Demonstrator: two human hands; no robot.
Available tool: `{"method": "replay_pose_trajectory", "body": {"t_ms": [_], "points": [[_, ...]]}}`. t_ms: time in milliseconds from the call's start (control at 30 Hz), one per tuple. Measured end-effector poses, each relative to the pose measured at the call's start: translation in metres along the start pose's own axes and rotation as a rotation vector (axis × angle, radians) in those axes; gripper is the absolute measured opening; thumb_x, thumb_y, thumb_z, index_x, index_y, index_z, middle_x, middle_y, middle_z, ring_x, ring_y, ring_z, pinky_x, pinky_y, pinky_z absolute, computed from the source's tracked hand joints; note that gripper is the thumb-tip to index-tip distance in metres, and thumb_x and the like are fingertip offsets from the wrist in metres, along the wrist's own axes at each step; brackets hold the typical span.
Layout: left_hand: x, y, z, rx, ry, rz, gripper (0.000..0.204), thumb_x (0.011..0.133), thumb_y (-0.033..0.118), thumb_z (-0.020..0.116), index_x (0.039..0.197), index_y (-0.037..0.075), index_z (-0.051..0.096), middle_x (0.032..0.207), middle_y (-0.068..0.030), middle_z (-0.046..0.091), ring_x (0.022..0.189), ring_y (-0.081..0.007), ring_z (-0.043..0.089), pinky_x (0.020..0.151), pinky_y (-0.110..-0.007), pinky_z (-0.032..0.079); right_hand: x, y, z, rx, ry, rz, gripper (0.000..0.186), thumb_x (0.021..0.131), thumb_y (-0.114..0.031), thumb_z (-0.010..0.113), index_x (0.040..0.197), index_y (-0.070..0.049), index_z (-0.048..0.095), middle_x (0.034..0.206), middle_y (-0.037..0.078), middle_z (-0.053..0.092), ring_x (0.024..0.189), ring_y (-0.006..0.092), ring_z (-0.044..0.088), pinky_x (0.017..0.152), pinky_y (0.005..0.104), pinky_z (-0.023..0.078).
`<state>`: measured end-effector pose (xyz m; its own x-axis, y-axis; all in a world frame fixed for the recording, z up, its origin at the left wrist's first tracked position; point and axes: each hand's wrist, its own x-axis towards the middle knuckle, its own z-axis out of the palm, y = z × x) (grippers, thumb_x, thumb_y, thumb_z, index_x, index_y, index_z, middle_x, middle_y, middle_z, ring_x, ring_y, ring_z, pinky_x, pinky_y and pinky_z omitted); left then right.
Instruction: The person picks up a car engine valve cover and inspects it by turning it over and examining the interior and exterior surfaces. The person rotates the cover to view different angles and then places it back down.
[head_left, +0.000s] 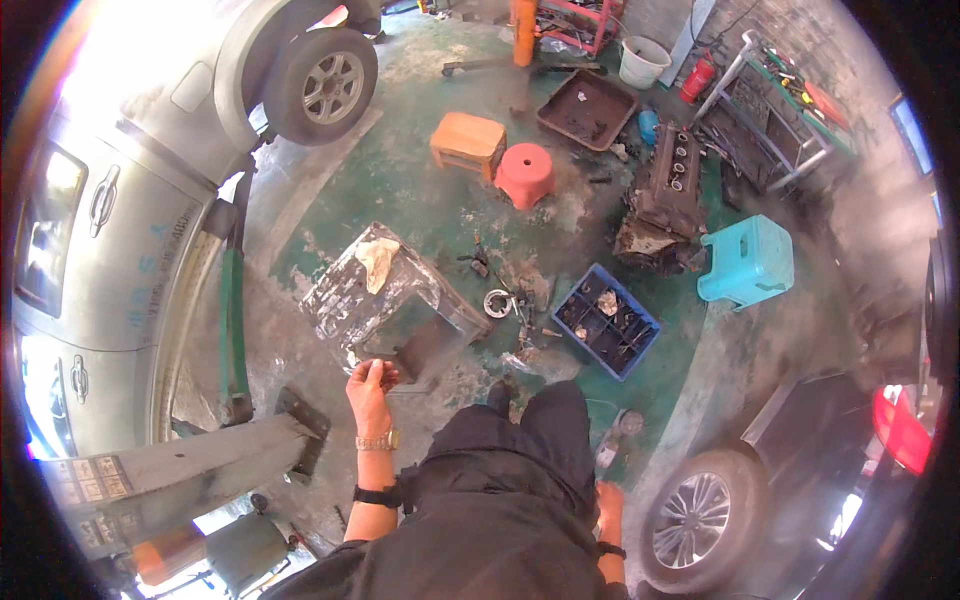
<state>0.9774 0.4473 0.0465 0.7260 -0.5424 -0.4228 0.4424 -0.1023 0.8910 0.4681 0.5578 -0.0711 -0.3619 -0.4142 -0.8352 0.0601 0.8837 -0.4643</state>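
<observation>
Frame [338, 302]: angular, flaky-surfaced | left hand [371, 390]: fingertips pinched together | right hand [608, 499]: grip unclear

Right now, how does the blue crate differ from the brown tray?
The blue crate is split by dividers, while the brown tray is one undivided space. The blue crate lies nearer to the camera; the brown tray lies farther off. Both are rectangular and open on top.
</observation>
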Motion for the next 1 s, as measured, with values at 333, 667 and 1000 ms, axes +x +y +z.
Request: {"method": "replay_pose_trajectory", "body": {"t_ms": [333, 667, 1000], "points": [[0.015, -0.01, -0.015, -0.048, 0.14, -0.023, 0.01, 0.093, 0.011, 0.06, 0.093, 0.001, 0.059, 0.083, -0.0098, 0.067, 0.065, -0.0179, 0.064, 0.062, -0.031, 0.055, 0.019, -0.068, 0.017, -0.379, -0.043, -0.12, 0.01, 0.088, -0.016, 0.057, 0.09, -0.009, 0.064, 0.07, 0.001, 0.057, 0.057, 0.013, 0.051, 0.049, 0.0281, 0.038], [0.071, -0.021, 0.033, -0.097, 0.333, 0.012, 0.011, 0.093, 0.011, 0.059, 0.092, 0.001, 0.059, 0.084, -0.0086, 0.066, 0.069, -0.0179, 0.064, 0.064, -0.031, 0.054, 0.115, -0.189, 0.07, -0.556, -0.147, -0.146, 0.023, 0.092, -0.02, 0.058, 0.102, 0.0, 0.064, 0.078, 0.006, 0.061, 0.062, 0.0175, 0.056, 0.051, 0.0332, 0.044], [0.24, 0.006, 0.295, 0.045, 0.255, -0.116, 0.013, 0.093, 0.013, 0.059, 0.093, -0.001, 0.057, 0.081, -0.0088, 0.063, 0.07, -0.0183, 0.062, 0.064, -0.031, 0.053, 0.269, -0.416, 0.144, -0.327, -0.196, 0.045, 0.023, 0.091, -0.022, 0.06, 0.099, 0.0, 0.063, 0.084, 0.009, 0.068, 0.077, 0.0195, 0.066, 0.063, 0.0346, 0.052]]}}
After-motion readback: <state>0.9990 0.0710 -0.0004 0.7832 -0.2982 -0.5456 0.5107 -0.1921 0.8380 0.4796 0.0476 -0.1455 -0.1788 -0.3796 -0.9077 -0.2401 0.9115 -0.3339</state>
